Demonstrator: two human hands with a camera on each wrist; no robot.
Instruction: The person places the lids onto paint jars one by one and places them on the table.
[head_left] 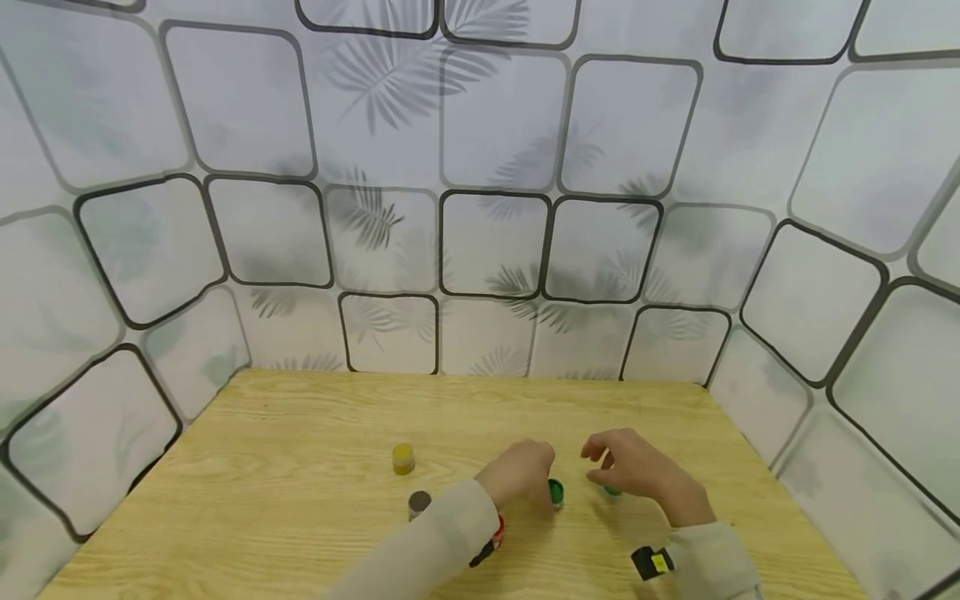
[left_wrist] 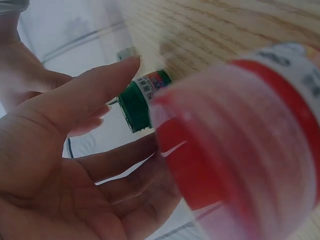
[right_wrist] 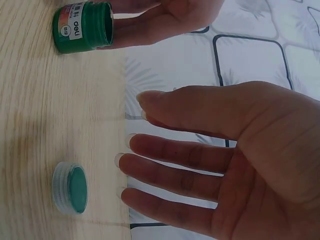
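Note:
An uncapped green paint jar stands upright on the table, labelled "deli" in the right wrist view. My left hand is right beside it; in the left wrist view the thumb and fingers are spread loosely around it. To the right, my right hand hovers with its fingers relaxed and holds nothing. Below those fingers a lid with a clear ridged rim lies on the wood, its green inside facing up. A red paint jar, uncapped, looms close in the left wrist view.
A yellow-topped jar and a dark-topped jar stand to the left on the wooden table. My left forearm partly covers the red jar in the head view. Patterned cloth hangs around the table's back and sides.

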